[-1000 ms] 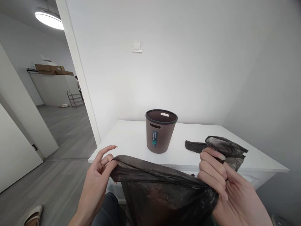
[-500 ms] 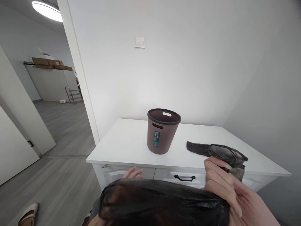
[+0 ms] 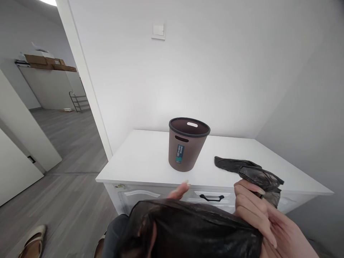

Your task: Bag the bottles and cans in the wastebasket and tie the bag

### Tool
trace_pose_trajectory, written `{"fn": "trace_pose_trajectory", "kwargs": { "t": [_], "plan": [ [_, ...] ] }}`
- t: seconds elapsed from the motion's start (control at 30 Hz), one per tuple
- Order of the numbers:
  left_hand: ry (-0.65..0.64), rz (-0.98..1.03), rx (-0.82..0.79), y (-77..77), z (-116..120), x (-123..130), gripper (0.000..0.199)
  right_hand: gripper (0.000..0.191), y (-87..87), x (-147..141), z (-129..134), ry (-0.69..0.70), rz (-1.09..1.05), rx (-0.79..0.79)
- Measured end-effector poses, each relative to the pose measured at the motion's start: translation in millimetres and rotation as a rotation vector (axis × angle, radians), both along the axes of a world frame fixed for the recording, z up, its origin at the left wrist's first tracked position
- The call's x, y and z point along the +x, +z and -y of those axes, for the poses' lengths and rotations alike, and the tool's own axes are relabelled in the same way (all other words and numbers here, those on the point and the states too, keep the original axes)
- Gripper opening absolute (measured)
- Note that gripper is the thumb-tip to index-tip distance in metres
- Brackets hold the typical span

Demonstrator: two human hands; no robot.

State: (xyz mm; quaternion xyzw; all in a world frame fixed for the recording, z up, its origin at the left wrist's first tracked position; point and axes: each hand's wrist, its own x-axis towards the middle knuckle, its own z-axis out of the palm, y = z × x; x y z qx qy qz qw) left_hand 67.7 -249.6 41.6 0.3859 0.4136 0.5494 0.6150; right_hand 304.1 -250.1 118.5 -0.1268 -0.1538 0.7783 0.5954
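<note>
The right hand [image 3: 255, 215] is curled firmly around one end of a dark plastic bag [image 3: 204, 229], at the lower right. Bunched plastic [image 3: 264, 179] pokes up from between its thumb and fingers; whether this belongs to the same bag is unclear. The left hand [image 3: 179, 191] is mostly hidden by the bag: a fingertip or thumb rises above its upper edge, and more of the hand shows dimly through the thin film. Whether it grips the bag or is spread cannot be told. The bag stretches across the bottom of the view, in front of a white surface [image 3: 150, 157].

On that surface, a brown bin [image 3: 188, 154] stands upright, near the middle. It has a dark rim, two handle slots and a blue-green label. To its right lies a strip of dark plastic [image 3: 233, 164], near the right hand. Below the top is a drawer with a black handle [image 3: 211, 197]. A light switch [image 3: 158, 31] is on the wall behind; at left, a doorway shows cardboard boxes [image 3: 40, 61] and a metal rack [image 3: 79, 102].
</note>
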Motion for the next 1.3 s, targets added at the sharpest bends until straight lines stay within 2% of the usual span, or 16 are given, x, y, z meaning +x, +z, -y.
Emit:
{"fn": "trace_pose_trajectory", "kwargs": {
  "t": [0.1,0.2,0.3,0.4,0.5,0.7,0.8,0.9,0.93,1.0,1.07,1.1,1.13,1.23,1.3],
  "plan": [
    [0.094,0.173,-0.027,1.8,18.0,-14.5,0.061,0.027,-13.3,1.9,-5.4,-0.051,-0.013,-0.013],
    [0.14,0.252,-0.062,12.3,17.2,-17.6,0.05,0.025,-32.7,-1.5,-9.5,-0.074,0.041,-0.02],
    [0.028,0.283,-0.004,22.9,4.8,-12.2,0.045,0.027,-50.5,-11.9,-11.1,-0.053,0.154,-0.023],
    [-0.117,0.329,0.068,27.3,-6.0,-5.6,0.045,0.038,-59.9,-30.3,-10.1,0.008,0.237,-0.021],
    [-0.16,0.283,0.022,26.9,-9.1,-0.7,0.049,0.049,-59.6,-53.2,-9.7,0.089,0.334,-0.016],
    [-0.04,0.153,-0.057,23.2,-1.6,8.5,0.048,0.06,-61.5,-78.5,-18.0,0.059,0.583,-0.039],
    [-0.021,-0.019,-0.034,26.1,-2.4,8.6,0.042,0.063,-68.9,-78.3,-21.9,0.074,0.691,-0.065],
    [-0.029,-0.252,0.041,35.3,-11.0,4.3,0.062,0.062,-70.1,-76.3,-21.3,0.102,0.818,-0.107],
    [-0.06,-0.312,0.075,39.0,-15.1,2.6,0.063,0.06,-68.7,-75.7,-20.5,0.106,0.873,-0.109],
    [-0.135,-0.391,0.122,45.5,-22.9,-0.1,0.05,0.056,-64.6,-74.6,-19.3,0.102,0.987,-0.082],
    [-0.156,-0.413,0.127,48.4,-28.3,-0.9,0.029,0.053,-60.7,-73.9,-20.1,0.108,1.06,-0.023],
    [-0.131,-0.397,0.11,48.3,-29.8,-0.5,0.021,0.053,-59.3,-73.5,-21.4,0.128,1.066,0.01],
    [-0.102,-0.366,0.085,47.3,-30.7,0.4,0.022,0.053,-58.3,-73.1,-23.2,0.161,1.046,0.04],
    [-0.053,-0.243,0.013,42.4,-31.6,4.4,0.047,0.056,-57.5,-70.8,-30.2,0.283,0.868,0.077],
    [-0.06,-0.184,0.004,40.4,-33.4,6.9,0.055,0.057,-56.9,-67.8,-34.0,0.354,0.707,0.064]
  ]
}}
